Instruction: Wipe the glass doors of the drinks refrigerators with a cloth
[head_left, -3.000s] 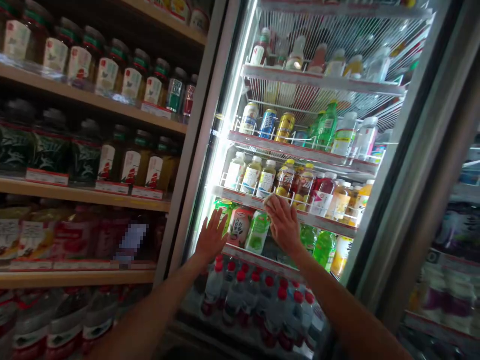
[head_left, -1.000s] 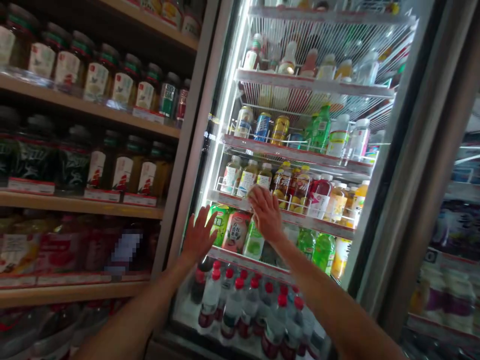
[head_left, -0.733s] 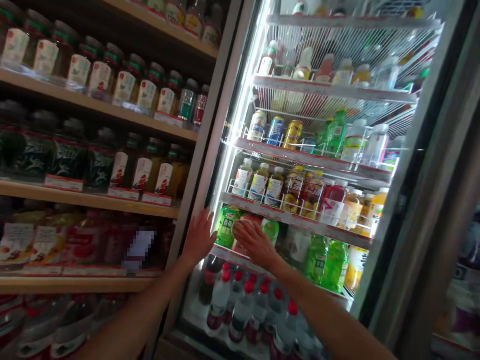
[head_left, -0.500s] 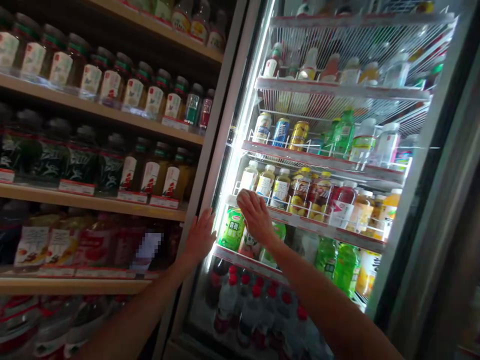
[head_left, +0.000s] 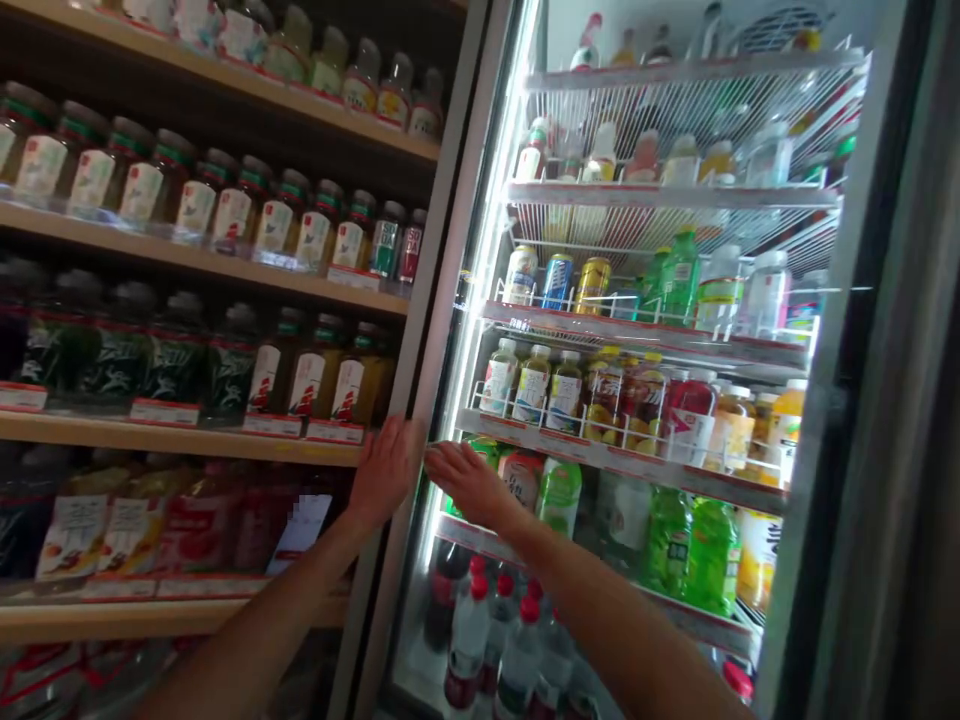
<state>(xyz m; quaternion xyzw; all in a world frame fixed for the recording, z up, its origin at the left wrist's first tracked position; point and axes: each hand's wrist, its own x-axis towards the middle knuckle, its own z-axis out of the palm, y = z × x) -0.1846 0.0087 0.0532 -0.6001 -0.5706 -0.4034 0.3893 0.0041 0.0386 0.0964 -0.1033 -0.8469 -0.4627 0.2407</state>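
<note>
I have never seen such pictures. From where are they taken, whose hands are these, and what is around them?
There is no machine here: these are one person's two bare hands, seen by a camera worn on the head. On the left are tan wooden shelves with rows of bottles. On the right is a brightly lit drinks cooler with colourful cans and bottles; clear plastic bottles with red caps stand at its bottom.

The left hand, flat with its fingers pointing up, is at the grey metal upright between them. The right hand is in front of the cooler's lower left part. I see nothing held, but the right palm is hidden, so I cannot be sure about that hand.
</note>
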